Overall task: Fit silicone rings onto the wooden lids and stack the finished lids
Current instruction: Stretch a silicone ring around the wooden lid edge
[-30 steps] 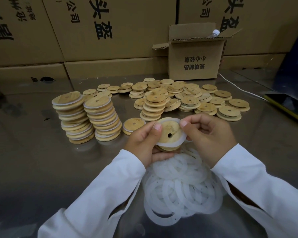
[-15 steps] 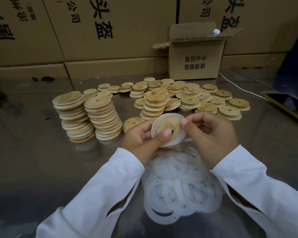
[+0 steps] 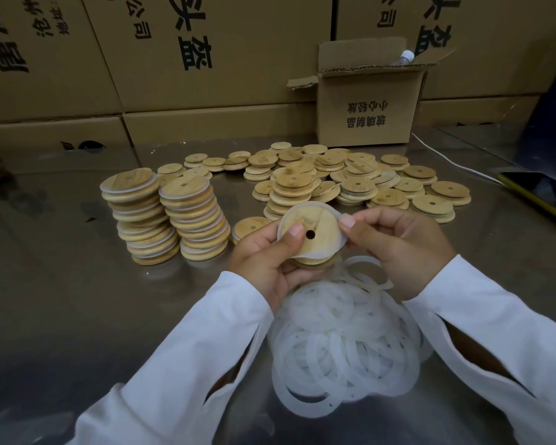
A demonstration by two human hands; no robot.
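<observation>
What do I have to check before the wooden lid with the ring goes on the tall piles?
1. The left hand grips the round wooden lid: ok.
2. The white silicone ring sits all round the lid: cannot tell, underside hidden.
3. The right hand is off the ring: not ok, it pinches the ring's edge.
4. The two tall stacks of ringed lids stand: ok, leaning slightly.
5. The pile of loose white rings is close: ok, below the hands.

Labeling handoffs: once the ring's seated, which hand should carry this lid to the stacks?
Left, probably. The left hand grips the lid from beneath, and the finished stacks stand on its side; the right hand only pinches the ring.
</observation>
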